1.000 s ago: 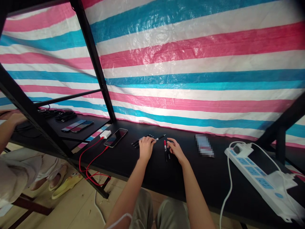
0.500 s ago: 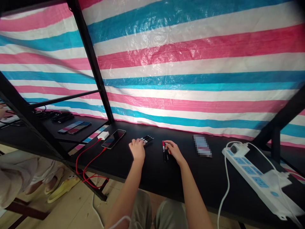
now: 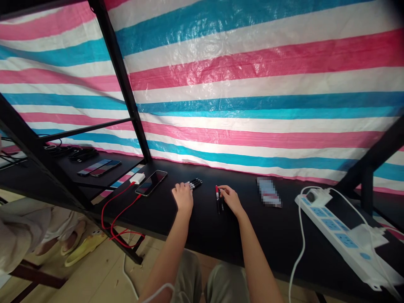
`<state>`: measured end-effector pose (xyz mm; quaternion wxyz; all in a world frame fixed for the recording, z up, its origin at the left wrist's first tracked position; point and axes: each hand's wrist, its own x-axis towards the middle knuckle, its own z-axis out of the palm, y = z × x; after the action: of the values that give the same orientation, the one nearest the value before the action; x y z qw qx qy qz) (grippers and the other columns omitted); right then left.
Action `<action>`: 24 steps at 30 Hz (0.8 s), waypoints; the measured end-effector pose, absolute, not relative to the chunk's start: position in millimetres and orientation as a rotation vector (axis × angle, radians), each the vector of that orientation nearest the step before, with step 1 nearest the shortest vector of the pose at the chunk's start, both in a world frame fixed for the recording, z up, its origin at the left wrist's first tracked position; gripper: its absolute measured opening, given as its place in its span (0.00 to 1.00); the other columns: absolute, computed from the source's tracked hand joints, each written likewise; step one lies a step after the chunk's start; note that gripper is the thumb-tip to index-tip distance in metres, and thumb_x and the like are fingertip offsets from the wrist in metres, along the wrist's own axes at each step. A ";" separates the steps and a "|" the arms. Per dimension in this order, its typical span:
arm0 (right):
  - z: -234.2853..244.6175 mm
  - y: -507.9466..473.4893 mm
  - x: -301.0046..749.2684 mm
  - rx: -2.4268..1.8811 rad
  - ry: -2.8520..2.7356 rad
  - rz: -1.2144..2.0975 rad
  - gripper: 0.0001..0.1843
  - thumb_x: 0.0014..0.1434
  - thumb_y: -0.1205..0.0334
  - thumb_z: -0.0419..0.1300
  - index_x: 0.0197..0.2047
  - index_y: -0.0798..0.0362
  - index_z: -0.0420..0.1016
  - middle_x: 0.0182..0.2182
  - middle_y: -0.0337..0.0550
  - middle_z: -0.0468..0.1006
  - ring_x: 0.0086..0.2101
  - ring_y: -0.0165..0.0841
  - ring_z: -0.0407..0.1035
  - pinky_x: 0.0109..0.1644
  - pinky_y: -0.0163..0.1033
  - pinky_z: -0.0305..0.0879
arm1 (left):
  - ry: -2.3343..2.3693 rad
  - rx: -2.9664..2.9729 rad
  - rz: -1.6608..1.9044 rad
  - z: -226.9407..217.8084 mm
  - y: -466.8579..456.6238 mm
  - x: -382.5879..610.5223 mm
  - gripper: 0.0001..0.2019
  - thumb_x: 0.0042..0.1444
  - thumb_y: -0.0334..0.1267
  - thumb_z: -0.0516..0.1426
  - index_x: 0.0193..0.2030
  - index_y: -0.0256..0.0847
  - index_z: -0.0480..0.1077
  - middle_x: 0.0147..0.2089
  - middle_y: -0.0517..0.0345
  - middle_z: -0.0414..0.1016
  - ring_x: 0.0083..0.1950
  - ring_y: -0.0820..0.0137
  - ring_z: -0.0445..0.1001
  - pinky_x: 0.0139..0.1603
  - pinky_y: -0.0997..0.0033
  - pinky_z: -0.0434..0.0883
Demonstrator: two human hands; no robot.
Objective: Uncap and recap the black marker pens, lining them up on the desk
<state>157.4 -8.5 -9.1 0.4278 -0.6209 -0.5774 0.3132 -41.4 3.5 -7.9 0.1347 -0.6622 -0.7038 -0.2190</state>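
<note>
I see the left hand resting over the near ends of a bunch of black pens on the table, its fingers curled narrow; I can't tell from here whether they grip. The pens lie side by side, far ends pointing away and to the right. I have the right hand beside a red-topped pen, thumb and fingers drawn close together at a dark pen next to it, though I can't make out a firm hold. The two groups of pens lie apart, with bare tabletop between. To the left I see a phone beside a white charger; far right, a power strip
</note>
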 end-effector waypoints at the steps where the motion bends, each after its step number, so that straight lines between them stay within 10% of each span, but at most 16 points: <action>1: -7.2 -10.3 157.5 -1.629 -1.488 0.709 0.14 0.53 0.55 0.50 0.39 0.48 0.72 0.25 0.36 0.72 0.26 0.30 0.64 0.28 0.32 0.53 | -2.037 -1.916 -0.629 -8.0 3.4 -41.4 0.07 0.54 0.38 0.51 0.37 0.40 0.67 0.39 0.49 0.66 0.45 0.58 0.59 0.42 0.59 0.55; 24: -9.6 -15.1 138.6 -2.020 -1.875 0.154 0.05 0.54 0.60 0.51 0.32 0.52 0.63 0.33 0.42 0.71 0.33 0.32 0.68 0.30 0.34 0.51 | -1.839 -2.467 -0.596 -16.5 1.0 -2.8 0.21 0.53 0.57 0.46 0.30 0.40 0.65 0.35 0.55 0.66 0.39 0.67 0.65 0.37 0.70 0.58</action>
<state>138.6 -15.1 -9.6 0.1893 -0.7186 -0.6669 0.0549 -2.8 1.0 -16.5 0.0038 -0.7872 -0.5867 -0.1900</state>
